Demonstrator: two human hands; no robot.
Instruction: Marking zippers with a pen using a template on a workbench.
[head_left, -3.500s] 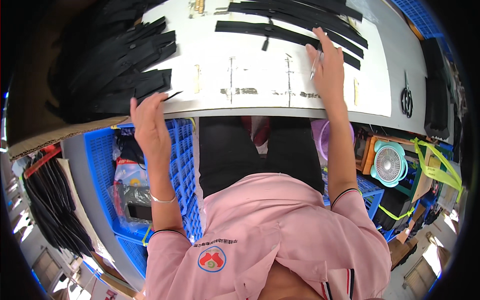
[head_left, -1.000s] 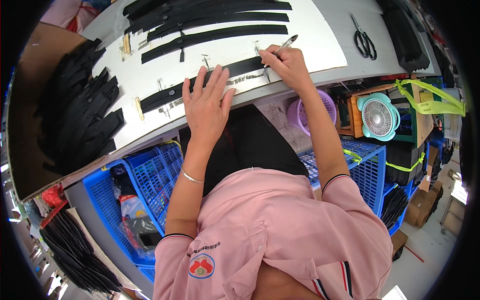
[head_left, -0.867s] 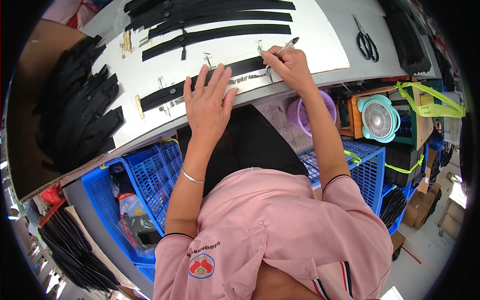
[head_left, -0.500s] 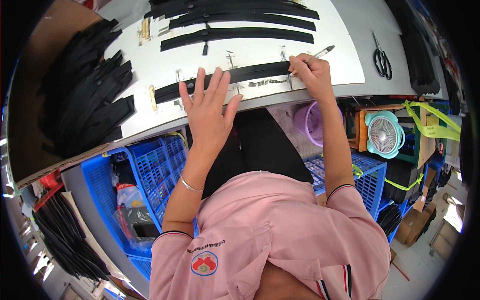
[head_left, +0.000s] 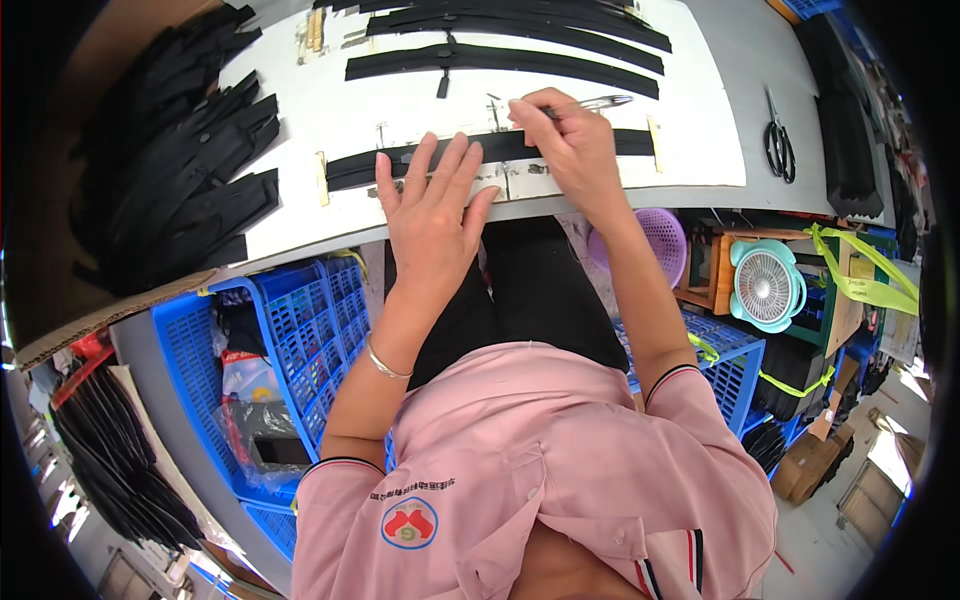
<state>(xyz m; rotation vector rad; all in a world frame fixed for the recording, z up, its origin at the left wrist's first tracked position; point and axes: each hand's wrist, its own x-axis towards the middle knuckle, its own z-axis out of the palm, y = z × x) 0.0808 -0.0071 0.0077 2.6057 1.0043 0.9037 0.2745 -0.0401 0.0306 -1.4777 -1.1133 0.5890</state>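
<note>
A black zipper strip (head_left: 632, 143) lies lengthwise near the front edge of a white board (head_left: 700, 120). My left hand (head_left: 432, 205) rests flat across its left half, fingers spread. In my right hand (head_left: 578, 155) is a slim pen (head_left: 610, 102), gripped between thumb and fingers over the middle of the strip. The hand hides the pen's tip. Pale tape pieces, one being the tape at the right end (head_left: 655, 145), sit by both ends of the strip, and dark marks run along the board beside it. Farther back lies another black zipper (head_left: 520, 62) with its pull hanging toward me.
A cardboard box (head_left: 60, 335) heaped with black zippers (head_left: 190, 150) stands at the left. Black-handled scissors (head_left: 778, 145) lie on the grey table at right, near a black stack (head_left: 850, 160). Below are blue crates (head_left: 300, 350), a purple basket (head_left: 660, 240) and a small fan (head_left: 768, 285).
My right hand has moved left along the zipper with the pen, from near its right end to around its middle. The left hand stays flat on it. The view has shifted slightly.
</note>
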